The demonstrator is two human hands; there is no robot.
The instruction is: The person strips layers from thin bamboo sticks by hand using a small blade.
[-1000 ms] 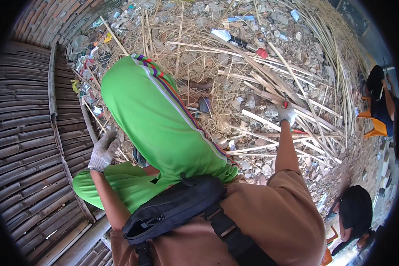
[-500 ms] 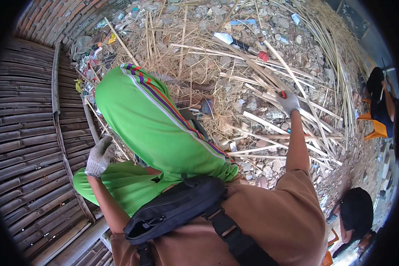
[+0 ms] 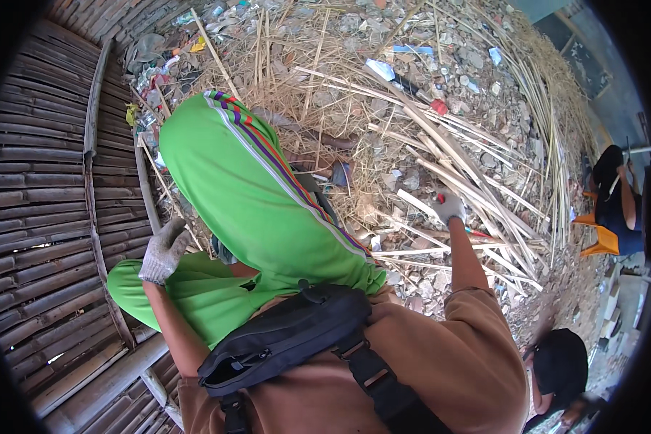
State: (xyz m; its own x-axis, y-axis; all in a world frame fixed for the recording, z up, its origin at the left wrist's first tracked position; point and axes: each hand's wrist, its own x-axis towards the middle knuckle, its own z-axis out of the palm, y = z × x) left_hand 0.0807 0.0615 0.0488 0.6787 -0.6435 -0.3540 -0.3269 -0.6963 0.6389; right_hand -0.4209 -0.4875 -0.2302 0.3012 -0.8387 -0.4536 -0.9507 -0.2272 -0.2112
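Observation:
My right hand point(image 3: 450, 207), in a pale knitted glove with a red patch near the thumb, reaches down to the right. Its fingers are closed at the end of a short, wide, pale bamboo strip point(image 3: 415, 204). A loose pile of long split bamboo strips point(image 3: 456, 155) lies just beyond it. Close to this hand, a small red and blue thing point(image 3: 477, 232) shows among the strips, too little to name. My left hand point(image 3: 165, 251), also gloved, hovers beside my green trouser leg with its fingers stretched out and holding nothing.
A dark bamboo-slat wall point(image 3: 43, 195) stands close on my left. Rubble, straw and litter point(image 3: 246, 54) cover the ground ahead. At the right are an orange stool point(image 3: 598, 235) with a seated person point(image 3: 618, 195), and another person point(image 3: 563, 365) nearer.
My right hand has moved nearer to me, from the longer strips to the short wide strip. The left hand stays by my leg, its fingers slightly more extended. The view has shifted a little.

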